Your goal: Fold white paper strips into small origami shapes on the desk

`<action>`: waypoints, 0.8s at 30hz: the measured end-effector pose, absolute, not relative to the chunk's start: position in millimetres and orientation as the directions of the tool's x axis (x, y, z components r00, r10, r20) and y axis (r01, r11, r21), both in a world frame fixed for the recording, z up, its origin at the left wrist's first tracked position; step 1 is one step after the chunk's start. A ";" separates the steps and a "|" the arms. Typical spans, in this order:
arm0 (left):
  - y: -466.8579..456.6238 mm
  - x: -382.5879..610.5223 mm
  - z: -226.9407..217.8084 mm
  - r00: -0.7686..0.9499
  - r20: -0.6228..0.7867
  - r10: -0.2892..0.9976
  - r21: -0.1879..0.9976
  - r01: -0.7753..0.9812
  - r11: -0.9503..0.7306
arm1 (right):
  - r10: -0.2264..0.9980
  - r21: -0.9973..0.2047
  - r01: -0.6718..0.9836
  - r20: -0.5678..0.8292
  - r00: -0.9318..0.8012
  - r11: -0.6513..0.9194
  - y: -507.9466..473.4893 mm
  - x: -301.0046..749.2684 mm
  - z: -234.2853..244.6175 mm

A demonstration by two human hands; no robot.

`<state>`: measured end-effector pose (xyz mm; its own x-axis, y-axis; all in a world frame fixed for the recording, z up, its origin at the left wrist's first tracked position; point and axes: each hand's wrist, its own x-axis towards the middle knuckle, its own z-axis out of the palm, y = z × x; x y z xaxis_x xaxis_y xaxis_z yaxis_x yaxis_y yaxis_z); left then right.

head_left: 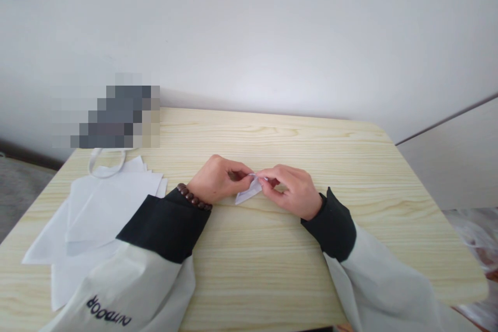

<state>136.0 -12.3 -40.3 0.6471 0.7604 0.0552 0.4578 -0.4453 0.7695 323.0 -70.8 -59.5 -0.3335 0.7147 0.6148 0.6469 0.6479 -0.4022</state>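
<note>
A small folded piece of white paper (249, 193) is pinched between my two hands, a little above or on the middle of the table; I cannot tell which. My left hand (218, 179) grips its upper left part between thumb and forefinger. On the other side, my right hand (290, 187) pinches the upper right edge with thumb and fingertips. The fingertips of both hands nearly meet at the paper's top, hiding part of its folds. A beaded bracelet (193, 198) circles my left wrist.
Several loose white paper sheets (112, 207) lie overlapping on the left of the wooden table (264, 270). A white ring-shaped band (123, 158) rests at their top edge. Behind it is a dark pixelated object (112, 119). A pale wall (272, 36) rises behind the table.
</note>
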 end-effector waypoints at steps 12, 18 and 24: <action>-12.9 136.6 -42.3 0.651 0.115 0.750 0.723 0.463 -0.513 | 0.766 -0.485 0.646 0.589 -0.257 0.589 -71.3 322.1 -59.8; -11.7 137.2 -45.1 0.651 0.099 0.753 0.679 0.509 -0.530 | 0.770 -0.489 0.636 0.571 -0.283 0.597 -71.5 321.6 -61.9; -12.7 136.5 -45.2 0.671 0.110 0.734 0.694 0.476 -0.540 | 0.826 -0.571 0.654 0.541 -0.155 0.497 -71.9 319.7 -59.9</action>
<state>136.5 -12.7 -45.2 0.6706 0.7336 0.1104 0.4763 -0.5398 0.6940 319.7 -71.9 -59.9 -0.1551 0.8264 0.5413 0.6538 0.4967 -0.5709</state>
